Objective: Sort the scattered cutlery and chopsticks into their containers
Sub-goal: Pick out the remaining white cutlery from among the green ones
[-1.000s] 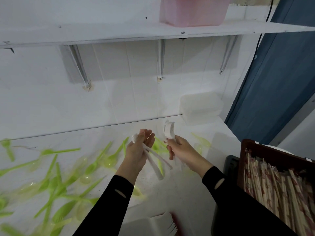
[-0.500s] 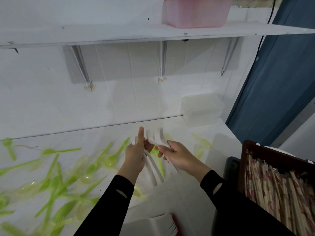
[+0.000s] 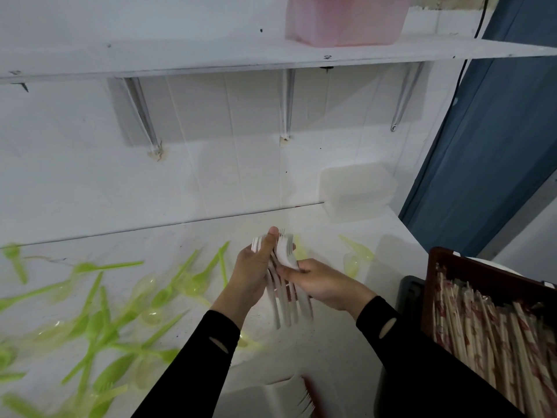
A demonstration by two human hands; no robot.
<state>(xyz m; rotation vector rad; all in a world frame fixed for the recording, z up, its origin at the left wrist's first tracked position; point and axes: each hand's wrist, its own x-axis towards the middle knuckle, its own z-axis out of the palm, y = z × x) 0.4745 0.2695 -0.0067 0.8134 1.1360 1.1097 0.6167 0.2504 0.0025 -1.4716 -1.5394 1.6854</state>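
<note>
White all over here: white wall (image 3: 90, 176) behind, white counter (image 3: 346, 351) below, a thin dark seam where they meet. A white shelf (image 3: 180, 58) runs across the top on three slanted metal brackets (image 3: 141, 116); the wall is chipped at the foot of the left one. A black cable (image 3: 464, 73) drops down the right side next to a blue curtain (image 3: 497, 146). Light is soft and even, faint shadows under the shelf.

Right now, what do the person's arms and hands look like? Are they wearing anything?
Both arms are covered in long black sleeves reaching the wrists. Each sleeve has a small oval cut-out hole near the cuff. The left hand and the right hand are bare: no gloves, and no rings or watch that I can see.
</note>
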